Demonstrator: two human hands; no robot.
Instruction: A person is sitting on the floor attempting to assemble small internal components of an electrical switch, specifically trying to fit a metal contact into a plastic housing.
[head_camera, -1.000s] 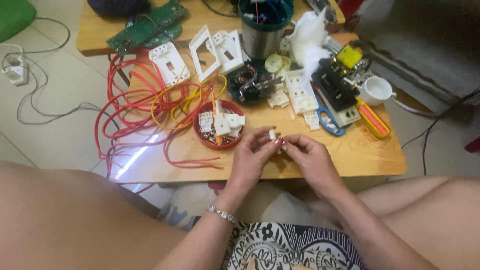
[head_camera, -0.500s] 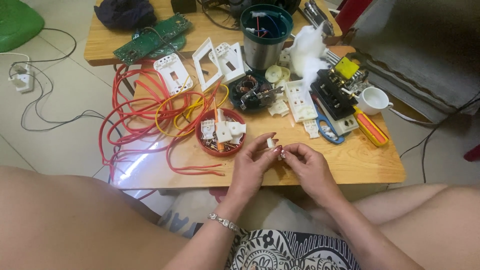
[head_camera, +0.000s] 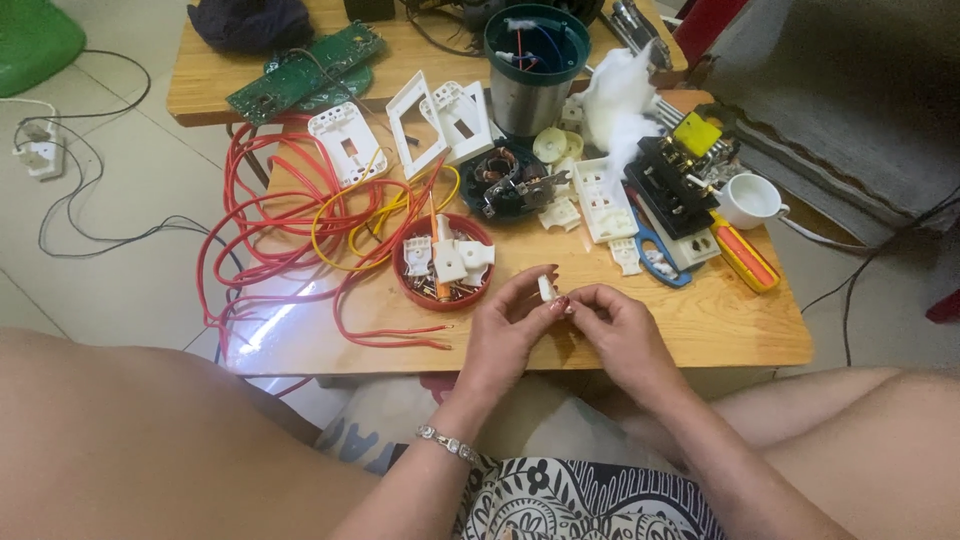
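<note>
Item in hand: 1 small white part (head_camera: 546, 289), pinched upright between the fingertips of the left hand (head_camera: 510, 330) and the right hand (head_camera: 612, 325), both closed narrowly on it, just above the near edge of the table (head_camera: 720, 330). Change since the pictures 1 s and 0.5 s earlier: slight; the 2 hands stay together at the same spot in front of the red dish (head_camera: 443, 263), and the part remains gripped from both sides, the right fingertips working at its lower end. The view has tilted a little, so more of the far table shows; nothing on the table appears to have moved. Reading: the work on this part looks unfinished, fine fingertip handling rather than a pick or a place. Whether anything is being fitted into or pulled from the part cannot be told; it is too small. Nearby stock: red dish with white pieces and brass bits, touching the tangle of red wire (head_camera: 270, 230) and yellow wire (head_camera: 350, 215); 3 white plates (head_camera: 440, 120) beyond; a steel can (head_camera: 536, 70); blue scissors (head_camera: 655, 260); a white cup (head_camera: 752, 200); a green board (head_camera: 305, 70) at the far left.
</note>
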